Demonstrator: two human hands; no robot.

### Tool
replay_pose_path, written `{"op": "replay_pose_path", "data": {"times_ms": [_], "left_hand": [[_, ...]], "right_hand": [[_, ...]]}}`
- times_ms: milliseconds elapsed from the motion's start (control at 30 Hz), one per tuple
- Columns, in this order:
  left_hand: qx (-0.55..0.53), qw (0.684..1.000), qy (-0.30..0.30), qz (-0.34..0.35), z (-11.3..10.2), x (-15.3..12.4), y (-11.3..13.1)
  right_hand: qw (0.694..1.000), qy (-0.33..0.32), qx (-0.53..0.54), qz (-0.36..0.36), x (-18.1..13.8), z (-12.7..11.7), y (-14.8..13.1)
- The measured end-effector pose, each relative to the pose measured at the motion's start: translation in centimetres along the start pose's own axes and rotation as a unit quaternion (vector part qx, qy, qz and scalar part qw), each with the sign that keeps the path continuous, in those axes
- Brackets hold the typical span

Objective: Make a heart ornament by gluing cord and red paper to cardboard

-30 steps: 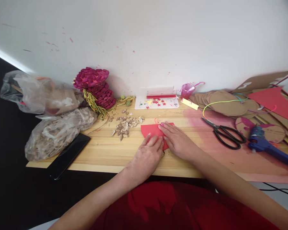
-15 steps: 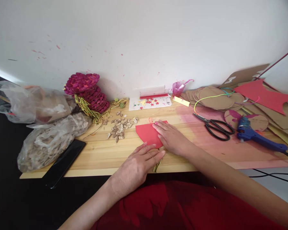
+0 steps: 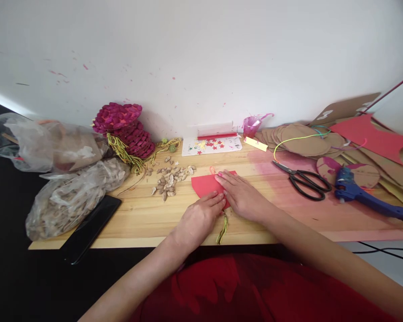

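Observation:
A folded piece of red paper (image 3: 204,184) lies flat on the wooden table (image 3: 144,214) in front of me. My right hand (image 3: 243,194) rests flat on its right part, fingers stretched out. My left hand (image 3: 199,218) lies at the paper's near edge, its fingertips pressing on the red paper. A yellow-green tassel (image 3: 222,228) sticks out from under the paper between my hands, near the table's front edge. A small orange cord loop (image 3: 211,170) shows at the paper's far edge.
Loose seeds (image 3: 170,176) lie left of the paper, beside a magenta ornament (image 3: 127,129) and plastic bags (image 3: 70,192). A black phone (image 3: 90,228) lies at the left front. Black scissors (image 3: 304,180), a blue glue gun (image 3: 362,194) and cardboard discs (image 3: 302,138) are on the right. A star sticker sheet (image 3: 211,144) lies by the wall.
My left hand slid back to the table's edge half a second ago and has now returned forward onto the paper's near edge. My right hand stayed on the paper. The tassel now shows more.

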State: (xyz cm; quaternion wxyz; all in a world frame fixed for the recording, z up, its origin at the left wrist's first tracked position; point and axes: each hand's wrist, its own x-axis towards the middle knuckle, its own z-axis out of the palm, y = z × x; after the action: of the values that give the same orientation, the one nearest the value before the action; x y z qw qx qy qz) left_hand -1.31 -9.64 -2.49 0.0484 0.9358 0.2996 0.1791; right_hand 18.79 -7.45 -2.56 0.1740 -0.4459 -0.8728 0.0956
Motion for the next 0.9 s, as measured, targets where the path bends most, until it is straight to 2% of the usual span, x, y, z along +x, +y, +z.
{"op": "replay_pose_path", "data": {"times_ms": [200, 467, 667, 733, 800, 900], "left_hand": [[0.086, 0.996, -0.03, 0.008, -0.3, -0.4, 0.9], [0.095, 0.991, -0.056, -0.076, 0.1, 0.0, 1.0], [0.032, 0.997, -0.065, -0.006, -1.9, -1.8, 1.5], [0.014, 0.998, -0.05, -0.033, -2.0, -2.4, 1.1], [0.035, 0.994, -0.04, -0.096, -1.9, -2.7, 0.5], [0.062, 0.985, -0.063, -0.149, -1.5, -2.7, -0.2]], "right_hand": [[1.0, -0.004, -0.02, -0.005, 0.0, 0.2, 0.2], [1.0, 0.009, -0.02, -0.005, 0.0, 0.5, 0.2], [1.0, 0.006, -0.02, -0.01, 0.0, 0.3, 0.2], [1.0, 0.007, -0.017, -0.005, 0.0, 0.3, 0.1], [1.0, 0.012, -0.015, 0.002, 0.0, 0.3, 0.0], [1.0, 0.014, -0.019, 0.003, 0.1, 0.4, 0.0]]}}
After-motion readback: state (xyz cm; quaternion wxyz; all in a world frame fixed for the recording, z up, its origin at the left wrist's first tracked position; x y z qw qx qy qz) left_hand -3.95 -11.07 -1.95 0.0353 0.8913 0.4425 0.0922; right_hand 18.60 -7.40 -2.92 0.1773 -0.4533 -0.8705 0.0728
